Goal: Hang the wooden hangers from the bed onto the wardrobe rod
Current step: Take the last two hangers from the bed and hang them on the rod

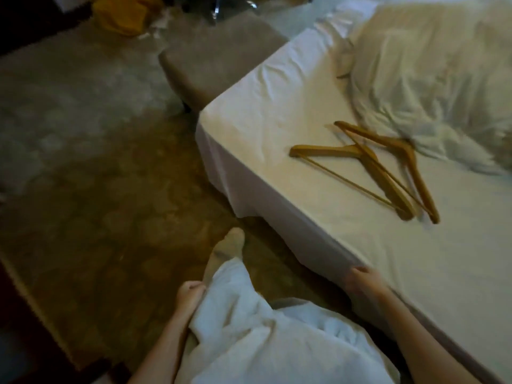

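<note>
Just hangers (368, 167) on bed (271, 112).

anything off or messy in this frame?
Two wooden hangers lie crossed in a loose pile on the bed near its corner. Duvet is crumpled. Yellow item lies on the floor. No damage visible.

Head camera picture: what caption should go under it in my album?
Two wooden hangers wait on the bed.

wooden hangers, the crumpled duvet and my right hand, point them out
wooden hangers (371, 164), head view, on the shoulder where the two cross
crumpled duvet (432, 73), head view, mid fold
right hand (363, 284), head view, back of hand
</note>
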